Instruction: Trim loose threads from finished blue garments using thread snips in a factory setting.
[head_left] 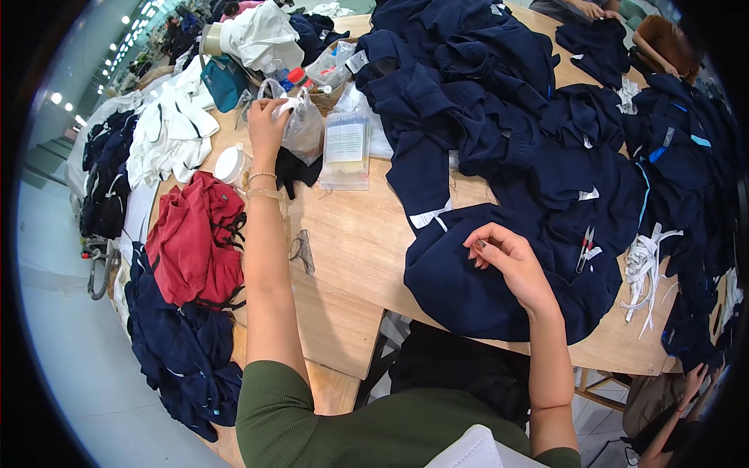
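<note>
My left hand (268, 118) reaches out to the far left, its fingers closed on a small white scrap (287, 106). That scrap is at the top of a clear plastic bag (303, 134); whether it is cloth or paper I cannot tell. Closer to me, my right hand (509, 264) is above a navy garment (445, 269), fingers curled in toward the thumb. Nothing sticks out of those fingers, and their inner side is hidden. Right of this hand, small thread snips (584, 248) lie on the navy cloth. A packet of thin plastic pieces (346, 148) lies beside the bag.
Navy garments (499, 101) heap across the table (343, 234). A red garment (199, 238), white garments (172, 125) and a round white container (229, 164) are at the left. White strips (644, 261) lie at the right. Other people's hands (591, 9) show at the far right.
</note>
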{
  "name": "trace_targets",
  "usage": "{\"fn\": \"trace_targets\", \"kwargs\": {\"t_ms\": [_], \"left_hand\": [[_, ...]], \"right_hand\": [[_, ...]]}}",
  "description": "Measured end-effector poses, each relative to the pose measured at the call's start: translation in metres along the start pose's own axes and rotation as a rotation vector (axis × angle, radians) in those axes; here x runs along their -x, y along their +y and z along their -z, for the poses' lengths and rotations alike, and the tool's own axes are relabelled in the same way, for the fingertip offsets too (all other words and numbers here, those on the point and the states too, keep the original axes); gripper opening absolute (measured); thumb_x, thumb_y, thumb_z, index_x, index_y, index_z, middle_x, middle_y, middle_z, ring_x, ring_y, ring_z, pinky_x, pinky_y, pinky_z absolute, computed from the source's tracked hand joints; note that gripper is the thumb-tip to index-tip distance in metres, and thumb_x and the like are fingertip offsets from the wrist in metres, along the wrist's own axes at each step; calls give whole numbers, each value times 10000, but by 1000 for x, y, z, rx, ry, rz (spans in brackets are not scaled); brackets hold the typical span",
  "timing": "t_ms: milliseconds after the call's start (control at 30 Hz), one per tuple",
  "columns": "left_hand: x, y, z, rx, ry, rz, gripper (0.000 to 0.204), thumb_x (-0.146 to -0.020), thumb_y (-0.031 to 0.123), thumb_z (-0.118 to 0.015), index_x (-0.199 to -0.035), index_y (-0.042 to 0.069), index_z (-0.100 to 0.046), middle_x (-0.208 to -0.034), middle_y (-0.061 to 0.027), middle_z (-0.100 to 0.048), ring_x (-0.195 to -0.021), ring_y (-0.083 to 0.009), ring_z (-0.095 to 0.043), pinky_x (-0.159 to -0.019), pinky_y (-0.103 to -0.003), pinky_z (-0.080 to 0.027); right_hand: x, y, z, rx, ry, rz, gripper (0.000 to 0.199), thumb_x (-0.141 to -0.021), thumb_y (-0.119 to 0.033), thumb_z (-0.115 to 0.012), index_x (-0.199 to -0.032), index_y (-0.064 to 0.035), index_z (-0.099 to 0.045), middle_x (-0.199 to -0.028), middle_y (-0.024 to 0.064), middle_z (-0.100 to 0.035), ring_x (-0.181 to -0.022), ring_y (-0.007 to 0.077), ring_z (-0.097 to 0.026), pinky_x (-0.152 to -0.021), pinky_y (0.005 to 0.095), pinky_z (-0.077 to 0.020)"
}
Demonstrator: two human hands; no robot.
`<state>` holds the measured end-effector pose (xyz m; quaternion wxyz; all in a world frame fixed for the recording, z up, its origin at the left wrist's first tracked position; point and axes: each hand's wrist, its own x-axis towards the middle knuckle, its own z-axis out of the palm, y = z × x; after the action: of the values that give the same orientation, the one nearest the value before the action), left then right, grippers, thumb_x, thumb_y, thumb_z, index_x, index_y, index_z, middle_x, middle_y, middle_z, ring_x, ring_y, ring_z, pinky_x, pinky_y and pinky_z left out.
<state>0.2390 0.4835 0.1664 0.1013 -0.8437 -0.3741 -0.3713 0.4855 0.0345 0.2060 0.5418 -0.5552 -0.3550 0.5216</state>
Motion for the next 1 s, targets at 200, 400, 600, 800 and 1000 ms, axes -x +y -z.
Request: {"fn": "trace_targets", "kwargs": {"t_ms": [200,400,600,800,1000], "left_hand": [[-4,-1,1,157,-39,167,322,-785,153,-735,-1102,123,-686,-1034,-112,-607,-971,-275,-580,-866,-371,-470],[-6,-8,5,132,163,98,276,-804,167,-710,-1076,131,-691,-1061,-135,-577,-1040,-314,-544,-924,-408,-422],[-6,2,12,162,338,192,535,-752,191,-760,-1242,78,-575,-1073,-141,-585,-1047,-326,-542,-935,-411,-413],[-1,-3,6,98,83,298,625,-678,195,-799,-1237,77,-545,-1085,-129,-622,-1050,-338,-549,-936,-430,-401],[6,27,6,-122,110,174,317,-740,46,-694,-1033,139,-617,-1023,-59,-552,-1036,-286,-520,-870,-421,-419]], "right_hand": [[5,-1,4,-15,23,7,147,-962,-135,-537,-1001,-27,-629,-845,1,-592,-783,69,-542,-721,208,-430],[8,-1,8,-36,36,30,158,-961,-139,-536,-998,-19,-633,-851,9,-594,-777,73,-536,-721,209,-430],[11,0,11,-34,61,24,152,-960,-130,-535,-994,-20,-634,-846,12,-594,-776,76,-537,-721,209,-433],[12,1,10,-44,49,32,147,-960,-125,-535,-995,-23,-634,-846,12,-595,-778,77,-539,-725,209,-436],[16,2,11,-53,58,26,150,-961,-127,-534,-1001,-22,-634,-847,11,-596,-779,77,-541,-727,208,-437]]}}
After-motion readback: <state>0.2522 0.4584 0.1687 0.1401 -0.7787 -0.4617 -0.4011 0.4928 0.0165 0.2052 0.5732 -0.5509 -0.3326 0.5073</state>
